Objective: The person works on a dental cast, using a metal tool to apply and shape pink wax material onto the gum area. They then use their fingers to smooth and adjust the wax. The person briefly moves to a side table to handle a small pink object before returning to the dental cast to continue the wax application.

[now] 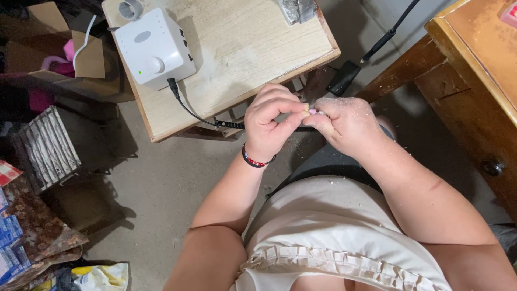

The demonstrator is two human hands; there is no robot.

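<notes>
The left hand [271,122] and the right hand [344,123] meet just right of the picture's centre, over the person's lap. Between them is a small pale piece [311,110], pinkish, mostly hidden by the fingertips; its kind cannot be told. The left thumb and forefinger are pinched together on this piece from its 9 o'clock side. The right hand, dusted with white powder, has its fingers curled and closed at the piece's 3 o'clock side; a dark slim tool [304,129] seems to lie under these fingers, though the grip itself is hidden. A red and black bracelet [254,160] circles the left wrist.

At 11 o'clock from the hands, a white box-shaped machine [154,47] with a round knob sits on a pale wooden table [253,43]. A black cord [188,108] runs from the machine's lower corner over the table edge toward the hands. At 2 o'clock stands a brown wooden cabinet [474,102]. At 9 o'clock, on the concrete floor [161,188], a slatted wooden crate [51,145] rests, tilted. A cardboard box [64,54] sits at 10 o'clock.
</notes>
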